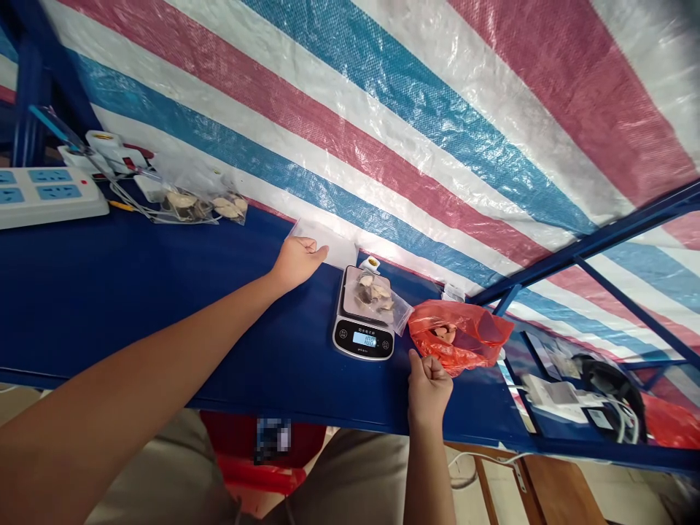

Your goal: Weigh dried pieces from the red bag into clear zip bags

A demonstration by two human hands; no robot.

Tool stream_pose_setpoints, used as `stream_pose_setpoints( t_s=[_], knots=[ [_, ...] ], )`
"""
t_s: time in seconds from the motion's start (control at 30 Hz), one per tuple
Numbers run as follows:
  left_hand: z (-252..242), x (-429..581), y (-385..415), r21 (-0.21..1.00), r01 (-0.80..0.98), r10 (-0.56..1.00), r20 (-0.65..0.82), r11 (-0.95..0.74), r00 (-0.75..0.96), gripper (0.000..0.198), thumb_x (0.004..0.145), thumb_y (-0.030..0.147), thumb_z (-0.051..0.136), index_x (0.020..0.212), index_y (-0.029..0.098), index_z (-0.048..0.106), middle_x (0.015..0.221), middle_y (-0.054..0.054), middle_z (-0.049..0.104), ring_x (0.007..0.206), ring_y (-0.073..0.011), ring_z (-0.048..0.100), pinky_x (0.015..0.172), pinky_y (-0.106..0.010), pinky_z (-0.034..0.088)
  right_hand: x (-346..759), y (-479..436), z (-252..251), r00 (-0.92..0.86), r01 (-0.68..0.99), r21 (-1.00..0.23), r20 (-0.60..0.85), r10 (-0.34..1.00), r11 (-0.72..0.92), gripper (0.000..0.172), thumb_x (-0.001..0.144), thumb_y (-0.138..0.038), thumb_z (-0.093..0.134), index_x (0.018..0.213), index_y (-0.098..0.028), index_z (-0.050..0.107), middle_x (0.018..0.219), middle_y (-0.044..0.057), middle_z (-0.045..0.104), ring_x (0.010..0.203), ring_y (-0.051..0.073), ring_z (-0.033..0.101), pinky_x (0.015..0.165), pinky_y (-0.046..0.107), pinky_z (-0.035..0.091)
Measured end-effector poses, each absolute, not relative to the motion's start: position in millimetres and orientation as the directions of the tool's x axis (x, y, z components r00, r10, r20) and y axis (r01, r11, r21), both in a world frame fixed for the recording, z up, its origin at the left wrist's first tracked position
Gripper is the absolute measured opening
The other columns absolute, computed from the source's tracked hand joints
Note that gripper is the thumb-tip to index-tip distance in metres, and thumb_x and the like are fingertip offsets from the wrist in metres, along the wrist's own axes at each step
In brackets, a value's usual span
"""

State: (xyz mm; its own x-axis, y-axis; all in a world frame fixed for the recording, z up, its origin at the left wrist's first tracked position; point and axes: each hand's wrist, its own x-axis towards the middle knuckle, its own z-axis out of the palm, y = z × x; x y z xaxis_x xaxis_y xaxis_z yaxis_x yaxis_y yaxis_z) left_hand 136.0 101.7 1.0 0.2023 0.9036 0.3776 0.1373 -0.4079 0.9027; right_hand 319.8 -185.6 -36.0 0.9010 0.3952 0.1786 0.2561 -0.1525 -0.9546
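A digital kitchen scale [364, 339] with a lit display stands between my hands. On its pan lies a clear plastic bag [403, 313] with dried, pale-and-dark pieces [375, 292] that look like sliced mushrooms. My left hand [298, 264] is closed in a fist left of the scale, against the near edge of some flat clear plastic bags [336, 246]. Closed too, my right hand [430, 386] rests at the near side of an open red plastic bag [459, 332]. A few brownish pieces [445, 334] show inside that bag. Nothing shows in either fist.
Filled clear bags [189, 204] lie at the back left of the blue table [136, 292], beside a power strip [49, 193] and cables. A small white object [370, 265] stands behind the scale. Striped sheeting [350, 131] hangs behind. Electronics [563, 397] sit at right.
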Motion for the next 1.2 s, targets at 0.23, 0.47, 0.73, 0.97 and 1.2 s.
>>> stream_pose_setpoints(
  t_s=[0.23,0.47,0.73,0.97,1.2],
  knots=[
    [2.8,135.5,96.7,0.912,0.100,0.874,0.343,-0.397,0.343,0.040,0.089,0.054,0.052,0.065,0.022,0.054,0.070,-0.002,0.061,0.072,-0.0167,0.057,0.070,-0.031,0.049,317.4,-185.1,-31.2,0.879,0.299,-0.940,0.204,0.430,-0.164,0.057,0.078,-0.049,0.075,0.060,-0.027,0.025,0.052,-0.010,0.027,0.049,0.008,0.026,0.045,0.024,0.023],
    [3.6,133.6,98.8,0.953,0.030,0.876,0.263,-0.300,0.405,0.048,0.090,0.036,0.043,0.047,0.020,0.057,0.092,-0.010,0.078,0.086,-0.0195,0.069,0.082,-0.032,0.056,317.6,-185.6,-30.8,0.875,0.320,-0.928,0.212,0.435,-0.191,0.056,0.080,-0.049,0.074,0.061,-0.027,0.026,0.054,-0.010,0.026,0.051,0.008,0.025,0.047,0.024,0.024],
    [7.7,131.4,94.8,0.956,0.215,0.882,0.081,-0.201,0.463,0.051,0.087,0.033,0.039,0.039,0.022,0.052,0.035,-0.005,0.048,0.037,-0.0162,0.048,0.049,-0.032,0.045,319.2,-187.3,-33.9,0.858,0.354,-0.917,0.240,0.453,-0.184,0.059,0.081,-0.056,0.072,0.062,-0.027,0.024,0.051,-0.010,0.027,0.048,0.008,0.026,0.044,0.024,0.024],
    [7.8,133.1,93.9,0.934,0.230,0.870,0.140,-0.275,0.472,0.052,0.088,0.033,0.040,0.037,0.024,0.044,0.038,-0.003,0.046,0.043,-0.0164,0.048,0.059,-0.033,0.045,319.2,-187.3,-33.6,0.847,0.384,-0.905,0.265,0.460,-0.185,0.059,0.081,-0.059,0.071,0.062,-0.028,0.024,0.050,-0.010,0.028,0.047,0.009,0.027,0.043,0.024,0.025],
    [2.8,134.1,94.3,0.925,0.213,0.853,0.176,-0.314,0.492,0.053,0.092,0.038,0.038,0.040,0.024,0.039,0.040,-0.002,0.042,0.043,-0.0151,0.042,0.056,-0.033,0.041,317.7,-186.0,-31.6,0.876,0.303,-0.939,0.207,0.437,-0.162,0.058,0.079,-0.054,0.074,0.061,-0.027,0.026,0.051,-0.010,0.028,0.049,0.008,0.026,0.045,0.025,0.024]
  ],
)
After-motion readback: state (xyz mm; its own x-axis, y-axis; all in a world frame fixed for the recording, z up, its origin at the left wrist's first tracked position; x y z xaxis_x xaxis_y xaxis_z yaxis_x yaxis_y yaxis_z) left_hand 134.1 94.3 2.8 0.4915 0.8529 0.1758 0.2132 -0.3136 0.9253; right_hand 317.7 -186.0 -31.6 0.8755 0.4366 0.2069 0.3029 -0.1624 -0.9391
